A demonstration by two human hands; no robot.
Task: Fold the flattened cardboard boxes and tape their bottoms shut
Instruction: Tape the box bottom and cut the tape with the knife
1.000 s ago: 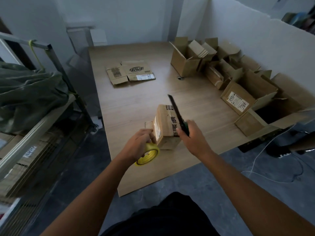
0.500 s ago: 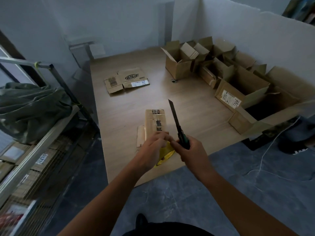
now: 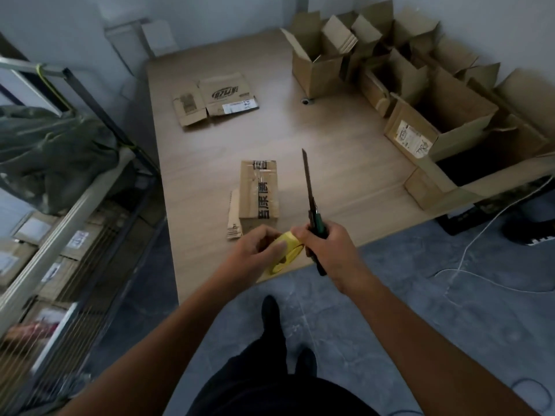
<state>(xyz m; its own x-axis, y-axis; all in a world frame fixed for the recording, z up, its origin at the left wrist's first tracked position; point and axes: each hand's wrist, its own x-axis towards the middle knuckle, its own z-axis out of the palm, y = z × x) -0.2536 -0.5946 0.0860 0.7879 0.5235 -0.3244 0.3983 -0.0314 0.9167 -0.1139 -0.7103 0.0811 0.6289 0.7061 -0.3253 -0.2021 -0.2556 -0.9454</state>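
Yellow tape [image 3: 289, 244] you're gripping in your left hand [image 3: 255, 251], knife [image 3: 308, 187] in your right hand [image 3: 330, 250]; be slicing away from the left.

left hand [image 3: 258, 250] gripping yellow tape roll [image 3: 285, 250] | right hand [image 3: 329, 247] holding knife [image 3: 309, 187] — blade pointing up | taped box [image 3: 259, 192] sitting on bench [image 3: 345, 163]

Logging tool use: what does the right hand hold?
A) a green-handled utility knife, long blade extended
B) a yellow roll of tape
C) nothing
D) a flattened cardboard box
A: the right hand grips the green-handled utility knife, blade pointing away; the left hand holds the yellow roll of tape.
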